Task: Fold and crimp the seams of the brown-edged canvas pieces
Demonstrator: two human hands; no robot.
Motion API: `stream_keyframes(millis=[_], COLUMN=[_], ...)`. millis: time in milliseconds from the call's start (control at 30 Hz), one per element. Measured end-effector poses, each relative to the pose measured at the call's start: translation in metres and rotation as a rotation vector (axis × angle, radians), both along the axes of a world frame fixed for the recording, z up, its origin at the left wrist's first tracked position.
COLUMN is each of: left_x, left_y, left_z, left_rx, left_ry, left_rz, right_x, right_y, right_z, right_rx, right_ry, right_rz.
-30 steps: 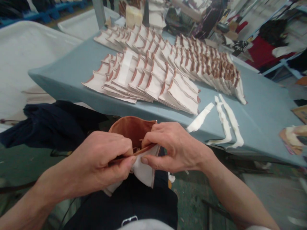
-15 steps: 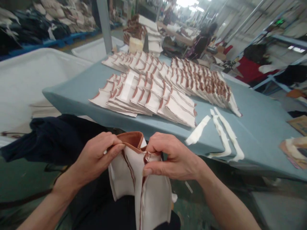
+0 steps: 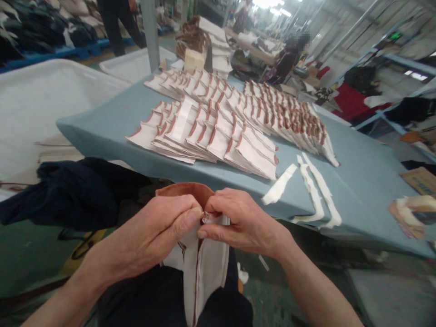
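one off-white, brown-lined piece of sewn fabric (image 3: 213, 263) hangs over the person's dark-clothed lap (image 3: 143, 299), just off the near edge of the blue-grey tabletop (image 3: 102, 118). the left hand (image 3: 170, 222) and right hand (image 3: 238, 218) pinch its upper rim, fingertips close together by a seam. i'd guess it's light, bendable, stiffer along seams, hardly fragile; that thick rim seems the surest hold. beyond, layered off-white, brown-edged fabric pieces (image 3: 221, 141) reach toward the tabletop's far edge.

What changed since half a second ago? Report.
The left hand has moved right along the brown-lined white fabric piece and now pinches its edge close beside the right hand. Dark-trousered legs have appeared at upper left. Unchanged: the right hand's hold, the stacked pieces and white strips on the blue table.
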State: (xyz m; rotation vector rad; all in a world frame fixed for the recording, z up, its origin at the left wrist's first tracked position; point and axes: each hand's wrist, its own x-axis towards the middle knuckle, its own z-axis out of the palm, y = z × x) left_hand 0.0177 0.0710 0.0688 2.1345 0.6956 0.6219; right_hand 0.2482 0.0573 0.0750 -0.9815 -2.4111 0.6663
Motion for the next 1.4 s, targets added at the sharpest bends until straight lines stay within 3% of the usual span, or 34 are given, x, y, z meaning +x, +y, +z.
stream_keyframes(millis=[233, 633, 800, 1000, 1400], left_x=[-0.002, 0.003, 0.0, 0.003, -0.003], left_y=[-0.003, 0.004, 0.005, 0.006, 0.005], left_z=[0.004, -0.012, -0.013, -0.012, -0.012], left_rx=[-0.009, -0.079, -0.124, -0.256, -0.148], left_ry=[0.054, -0.112, -0.12, -0.094, -0.089], left_rz=[0.055, 0.089, 0.089, 0.099, 0.138], right_x=[-0.004, -0.001, -0.002, -0.006, -0.015], right_y=[0.005, 0.013, 0.01, 0.003, -0.001], right_z=[-0.004, -0.014, -0.01, -0.006, -0.005], right_rx=[-0.073, -0.302, -0.268, -0.163, -0.129], right_ry=[-0.02, 0.183, 0.137, 0.063, 0.091], right_rz=[-0.015, 0.038, 0.045, -0.041, -0.132])
